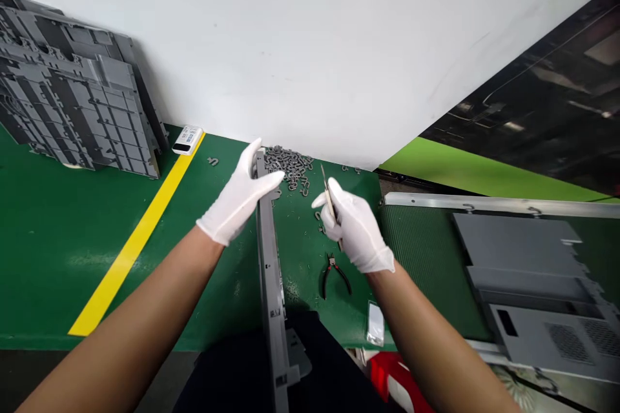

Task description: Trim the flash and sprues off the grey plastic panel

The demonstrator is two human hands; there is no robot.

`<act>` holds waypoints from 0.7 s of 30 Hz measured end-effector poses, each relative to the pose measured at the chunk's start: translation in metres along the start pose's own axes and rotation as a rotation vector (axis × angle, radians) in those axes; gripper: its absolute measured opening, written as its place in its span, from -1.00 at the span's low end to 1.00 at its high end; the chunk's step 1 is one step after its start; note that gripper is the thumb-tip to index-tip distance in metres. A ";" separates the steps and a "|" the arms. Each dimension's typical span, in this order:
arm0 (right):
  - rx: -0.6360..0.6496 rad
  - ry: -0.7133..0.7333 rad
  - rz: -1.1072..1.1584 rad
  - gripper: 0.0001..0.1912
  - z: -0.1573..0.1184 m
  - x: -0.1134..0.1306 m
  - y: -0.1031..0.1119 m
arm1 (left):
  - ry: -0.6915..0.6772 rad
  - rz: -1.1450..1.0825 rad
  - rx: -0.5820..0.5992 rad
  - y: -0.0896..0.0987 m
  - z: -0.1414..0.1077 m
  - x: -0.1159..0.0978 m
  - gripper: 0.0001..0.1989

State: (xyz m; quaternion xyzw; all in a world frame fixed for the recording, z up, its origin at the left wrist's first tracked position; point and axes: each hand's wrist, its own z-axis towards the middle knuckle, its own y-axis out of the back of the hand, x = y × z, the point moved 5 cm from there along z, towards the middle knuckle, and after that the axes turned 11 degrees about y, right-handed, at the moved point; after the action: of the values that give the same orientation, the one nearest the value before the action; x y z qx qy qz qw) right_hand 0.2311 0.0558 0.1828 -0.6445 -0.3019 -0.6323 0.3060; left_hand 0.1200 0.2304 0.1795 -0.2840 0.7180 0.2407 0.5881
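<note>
My left hand (239, 193), in a white glove, grips the far end of a long grey plastic panel (270, 251), its thumb over the right side. The panel stands on edge and runs back toward my lap. In my gloved right hand (356, 226) is a slim craft knife (330, 200) with a pale handle, its blade pointing up and away, apart from the panel. Beyond the panel lies a heap of small grey hook-shaped plastic pieces (289, 164). Red-handled side cutters (332, 271) rest on the green table below my right hand.
Several grey moulded panels (82, 90) lean against the white wall at the left. A small white device (188, 140) sits by the yellow tape (140, 232). At the right, a conveyor belt (421, 251) carries another grey panel (527, 264). A clear plastic packet (375, 324) lies near the table's front edge.
</note>
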 end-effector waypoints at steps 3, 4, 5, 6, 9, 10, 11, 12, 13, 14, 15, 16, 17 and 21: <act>-0.016 -0.103 0.148 -0.42 -0.022 -0.026 -0.005 | 0.056 0.048 0.009 -0.005 -0.030 0.006 0.03; -0.019 -0.137 0.203 -0.43 -0.029 -0.032 -0.008 | 0.071 0.072 0.008 -0.007 -0.043 0.008 0.04; -0.017 -0.168 0.260 -0.43 -0.037 -0.037 -0.012 | 0.089 0.107 0.000 -0.010 -0.058 0.012 0.05; -0.014 -0.194 0.314 -0.43 -0.045 -0.041 -0.015 | 0.111 0.158 -0.016 -0.012 -0.074 0.017 0.07; -0.025 -0.233 0.403 -0.42 -0.066 -0.049 -0.017 | 0.155 0.398 -0.126 -0.013 -0.125 0.034 0.06; -0.038 -0.242 0.412 -0.42 -0.074 -0.053 -0.014 | 0.114 0.503 -0.181 -0.011 -0.140 0.036 0.00; -0.060 -0.250 0.417 -0.42 -0.081 -0.056 -0.011 | -0.011 0.612 -0.190 -0.012 -0.153 0.033 -0.10; -0.090 -0.257 0.422 -0.41 -0.089 -0.061 -0.006 | -0.195 0.719 -0.121 -0.017 -0.165 0.028 -0.24; -0.123 -0.264 0.427 -0.41 -0.097 -0.066 -0.001 | -0.399 0.814 -0.013 -0.024 -0.176 0.022 -0.40; -0.159 -0.271 0.433 -0.41 -0.105 -0.071 0.004 | -0.596 0.893 0.127 -0.032 -0.185 0.016 -0.58; -0.194 -0.278 0.435 -0.42 -0.113 -0.077 0.009 | -0.758 0.966 0.274 -0.040 -0.193 0.010 -0.73; -0.234 -0.298 0.429 -0.43 -0.121 -0.084 0.015 | -0.874 1.045 0.398 -0.046 -0.198 0.004 -0.83; -0.282 -0.331 0.410 -0.44 -0.129 -0.093 0.021 | -0.950 1.134 0.491 -0.053 -0.200 -0.001 -0.90; -0.383 -0.528 0.154 -0.37 -0.162 -0.129 0.046 | -1.067 1.340 0.761 -0.078 -0.190 -0.017 -0.81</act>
State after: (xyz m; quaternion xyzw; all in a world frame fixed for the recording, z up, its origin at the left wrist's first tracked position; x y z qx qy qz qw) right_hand 0.1620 -0.0993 0.0554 -0.8529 -0.1967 -0.4636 0.1373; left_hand 0.0422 0.0466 0.2319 0.5484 0.3976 0.3766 0.6319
